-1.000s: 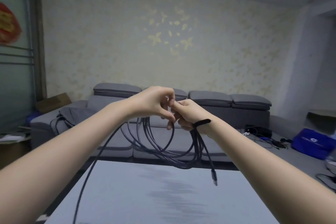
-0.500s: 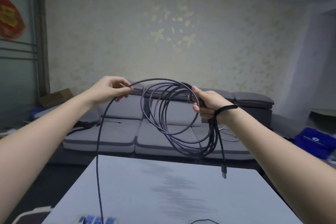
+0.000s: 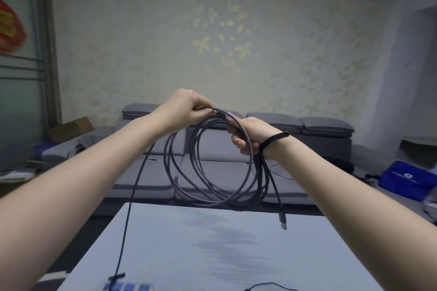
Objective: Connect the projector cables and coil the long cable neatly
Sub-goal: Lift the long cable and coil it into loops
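Observation:
A long dark cable [image 3: 214, 182] hangs in several loops above the white table [image 3: 212, 255]. My right hand [image 3: 248, 136] grips the top of the coil, with a black strap around its wrist. My left hand [image 3: 185, 111] pinches the cable right beside the right hand's fingers. From the left hand a loose strand [image 3: 128, 208] drops straight down to the table's near edge. The cable's free plug [image 3: 283, 221] dangles below the right wrist.
A power strip [image 3: 128, 287] lies at the table's near edge, and a thin black wire [image 3: 267, 286] lies to its right. A grey sofa [image 3: 236, 160] stands behind the table. A blue bag [image 3: 406, 178] lies on the floor at the right.
My left hand has swung right from its wide position and brought a new loop of cable up to the right hand. The coil stays in the right hand.

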`<state>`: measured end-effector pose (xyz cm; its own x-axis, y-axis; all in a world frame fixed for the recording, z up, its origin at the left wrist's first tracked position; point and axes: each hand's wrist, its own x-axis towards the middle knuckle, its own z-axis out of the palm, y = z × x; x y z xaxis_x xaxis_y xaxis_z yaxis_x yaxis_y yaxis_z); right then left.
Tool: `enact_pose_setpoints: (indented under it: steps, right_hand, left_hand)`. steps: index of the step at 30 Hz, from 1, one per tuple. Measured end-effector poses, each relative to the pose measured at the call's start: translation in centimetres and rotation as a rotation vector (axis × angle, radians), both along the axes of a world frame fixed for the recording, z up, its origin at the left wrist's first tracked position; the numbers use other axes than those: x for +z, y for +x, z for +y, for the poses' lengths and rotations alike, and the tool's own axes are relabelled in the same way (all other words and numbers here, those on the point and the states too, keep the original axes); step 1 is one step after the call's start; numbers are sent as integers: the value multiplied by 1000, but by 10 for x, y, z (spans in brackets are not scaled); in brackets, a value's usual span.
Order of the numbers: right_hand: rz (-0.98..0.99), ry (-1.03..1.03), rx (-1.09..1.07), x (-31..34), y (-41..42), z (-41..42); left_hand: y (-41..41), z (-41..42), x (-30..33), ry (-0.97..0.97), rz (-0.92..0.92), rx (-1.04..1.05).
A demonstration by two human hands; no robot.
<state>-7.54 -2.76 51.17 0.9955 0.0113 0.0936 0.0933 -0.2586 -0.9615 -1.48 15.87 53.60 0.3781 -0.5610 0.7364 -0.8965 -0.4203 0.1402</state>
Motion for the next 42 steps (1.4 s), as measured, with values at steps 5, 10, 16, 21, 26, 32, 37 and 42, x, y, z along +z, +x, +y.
enact_pose_setpoints:
  steps: [5,10,16,21,26,32,37,42]
  right_hand:
    - [20,-14,16,0,-3,-4]
    - [11,-6,54,4,-6,-5]
    - [-27,-126,144,4,-12,-3]
    - [-20,-100,137,5,-13,-5]
    - [0,-125,193,4,-11,2]
    - [13,-152,275,7,-10,9]
    - [-3,-144,238,6,-5,-7]
    - [30,115,180,2,15,-14]
  left_hand:
    - [-2,-1,4,100,20,65]
    - [-5,-1,1,118,14,90]
    - [-7,-4,2,147,8,81]
    - [-2,-4,2,185,101,177]
    - [-3,9,-3,268,489,-73]
    - [-2,-2,-18,264,278,-14]
    - [-7,-8,-30,213,148,49]
    - [-7,-14,-32,172,121,164]
